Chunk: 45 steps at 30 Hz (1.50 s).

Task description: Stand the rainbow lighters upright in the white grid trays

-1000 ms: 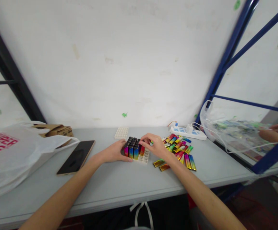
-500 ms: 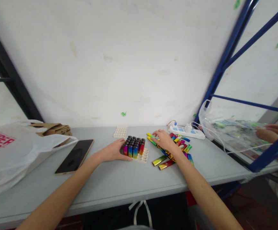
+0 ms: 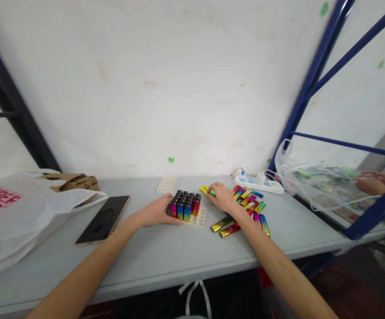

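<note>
Pinched in the right hand is a yellow-green lighter, just right of the white tray of upright lighters. Left hand cups the tray's left side, fingers curled against it; loose lighters lie right of it.

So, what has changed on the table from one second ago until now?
The right hand left the tray, where it was setting a lighter, went right to the loose pile of lighters, and now comes back toward the tray holding a yellow-green lighter. The left hand stayed against the tray's left side. The phone, the white bag and the power strip did not move.
</note>
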Motion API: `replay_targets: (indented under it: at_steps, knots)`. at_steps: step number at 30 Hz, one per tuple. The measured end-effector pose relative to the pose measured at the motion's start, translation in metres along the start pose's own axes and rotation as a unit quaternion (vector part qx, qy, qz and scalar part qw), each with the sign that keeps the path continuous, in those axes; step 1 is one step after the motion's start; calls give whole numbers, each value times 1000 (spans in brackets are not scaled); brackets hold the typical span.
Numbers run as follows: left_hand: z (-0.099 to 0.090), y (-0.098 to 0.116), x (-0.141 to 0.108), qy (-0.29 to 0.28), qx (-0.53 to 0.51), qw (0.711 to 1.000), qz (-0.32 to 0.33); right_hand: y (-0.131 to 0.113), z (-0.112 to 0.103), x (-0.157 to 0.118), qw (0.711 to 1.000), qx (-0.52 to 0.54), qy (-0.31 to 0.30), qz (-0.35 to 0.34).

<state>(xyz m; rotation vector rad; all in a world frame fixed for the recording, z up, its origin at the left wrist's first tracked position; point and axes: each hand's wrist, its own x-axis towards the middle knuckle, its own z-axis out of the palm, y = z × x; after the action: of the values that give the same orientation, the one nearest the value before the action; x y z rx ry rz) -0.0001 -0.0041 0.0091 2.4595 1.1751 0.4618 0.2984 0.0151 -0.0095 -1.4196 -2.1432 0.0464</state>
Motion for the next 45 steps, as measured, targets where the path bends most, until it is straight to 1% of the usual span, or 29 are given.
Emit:
replay_targets:
  at_steps: [2, 4, 6, 11, 15, 17, 21, 23, 25, 26, 29, 30, 32, 36, 41, 45]
  knots:
    - [0, 1, 0, 1, -3, 1000, -2, -5, -2, 1, 993, 119, 22, 9]
    - [0, 1, 0, 3, -7, 1000, -3, -11, -4, 2, 971, 234, 27, 26]
    - [0, 1, -1, 6, -9, 1000, -2, -16, -6, 3, 953, 297, 33, 46]
    - [1, -1, -1, 8, -18, 1000, -1, -24, -8, 5, 927, 358, 79, 82]
    - [1, -2, 0, 6, -21, 1000, 3, -27, -11, 7, 907, 402, 94, 76]
    - [1, -3, 0, 3, -16, 1000, 4, -30, -12, 7, 893, 436, 87, 65]
    - [0, -4, 0, -13, -3, 1000, 3, -39, -10, 5, 840, 539, 52, 30]
    - [0, -4, 0, -15, -3, 1000, 0, -44, -9, 4, 826, 562, 32, 26]
    - [0, -3, 0, -13, -3, 1000, -1, -47, -8, 3, 832, 553, 22, 44]
    - [0, -3, 0, -12, -4, 1000, -1, -47, -7, 2, 842, 536, 28, 54]
    - [0, -1, -1, -6, -2, 1000, -1, -44, -5, 0, 889, 450, 64, 61]
    - [0, 0, -1, -5, -2, 1000, 1, -43, -4, 0, 901, 423, 74, 60]
    - [0, 0, -1, -3, -3, 1000, 5, -41, -2, -1, 917, 385, 80, 61]
    - [0, -1, -1, 2, -9, 1000, 10, -42, 0, -2, 932, 346, 88, 56]
    - [1, -3, 0, 6, -15, 1000, 15, -44, -3, -3, 938, 332, 89, 41]
    - [0, -1, -1, 3, -8, 1000, 13, -45, -5, -5, 944, 314, 95, 17]
